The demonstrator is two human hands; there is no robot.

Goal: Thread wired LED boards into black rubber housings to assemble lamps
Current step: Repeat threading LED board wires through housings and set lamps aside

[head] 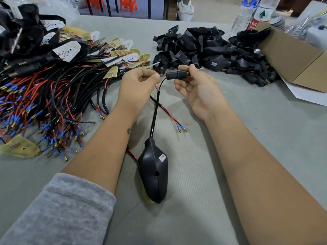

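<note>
Lay on the grey ribbed worktop (203, 174) between both forearms, one smooth teardrop black rubber housing (153, 171), its black cable rising to a ribbed black sleeve (175, 75) pinched by the right hand (198, 89), red wire (163, 75) pinched by the left hand (139, 82).

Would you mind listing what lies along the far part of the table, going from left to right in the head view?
Finished lamps → wired LED boards → pile of black rubber housings → water bottles → cardboard box.
</note>
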